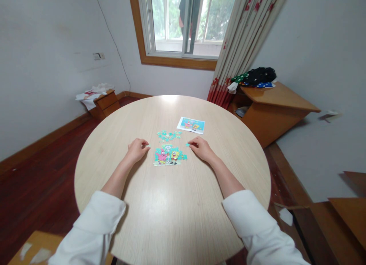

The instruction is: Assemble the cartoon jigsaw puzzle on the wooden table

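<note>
A partly joined cartoon jigsaw puzzle (169, 155) lies flat on the round wooden table (171, 211), between my two hands. My left hand (137, 148) rests just left of it, its fingers pinching a small teal puzzle piece (148, 146). On the puzzle's right side, my right hand (201, 147) pinches another teal piece (188, 145) at its fingertips. Several loose teal pieces (169, 135) lie scattered just beyond the puzzle. A printed reference picture (191, 125) sits further back, to the right.
A low wooden desk (274, 101) with piled clothes (255, 77) stands at the right, beside a curtain (240, 44) and window (183, 21). A small wooden cabinet (106, 101) with papers is at the back left. Cardboard (347, 211) lies on the floor at right.
</note>
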Available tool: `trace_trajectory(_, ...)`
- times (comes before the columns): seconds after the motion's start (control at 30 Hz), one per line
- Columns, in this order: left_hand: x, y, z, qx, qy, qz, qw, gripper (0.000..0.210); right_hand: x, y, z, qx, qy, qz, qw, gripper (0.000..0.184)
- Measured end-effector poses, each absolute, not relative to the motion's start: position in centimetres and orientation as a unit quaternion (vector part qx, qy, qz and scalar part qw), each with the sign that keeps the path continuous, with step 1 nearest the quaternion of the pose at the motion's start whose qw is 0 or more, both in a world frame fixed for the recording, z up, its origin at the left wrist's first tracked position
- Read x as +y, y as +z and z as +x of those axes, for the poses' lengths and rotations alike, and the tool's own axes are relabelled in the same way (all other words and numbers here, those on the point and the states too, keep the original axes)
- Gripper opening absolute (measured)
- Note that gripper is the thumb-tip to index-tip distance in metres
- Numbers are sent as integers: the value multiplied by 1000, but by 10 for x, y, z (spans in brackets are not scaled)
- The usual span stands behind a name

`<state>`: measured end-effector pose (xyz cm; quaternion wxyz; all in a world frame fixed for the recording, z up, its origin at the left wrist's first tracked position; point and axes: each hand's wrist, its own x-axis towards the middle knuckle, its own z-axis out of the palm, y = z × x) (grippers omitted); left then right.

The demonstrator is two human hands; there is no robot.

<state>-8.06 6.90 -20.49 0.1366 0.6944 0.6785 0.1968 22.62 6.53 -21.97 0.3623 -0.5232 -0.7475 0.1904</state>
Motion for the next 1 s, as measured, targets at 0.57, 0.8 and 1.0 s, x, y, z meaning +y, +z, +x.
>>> trace_trajectory(0.57,61,-201,-61,554,418,641,329,17,63,-214,223,-737,187,-532,373,16)
trace_trajectory(0.8,41,-189,-22,474,458,614,434,26,44,-196,192,-722,264,-494,406,22)
trace_trajectory(1.0,26,-183,-3,459,434,635,445,27,31,-191,173,-705,405,-427,397,27)
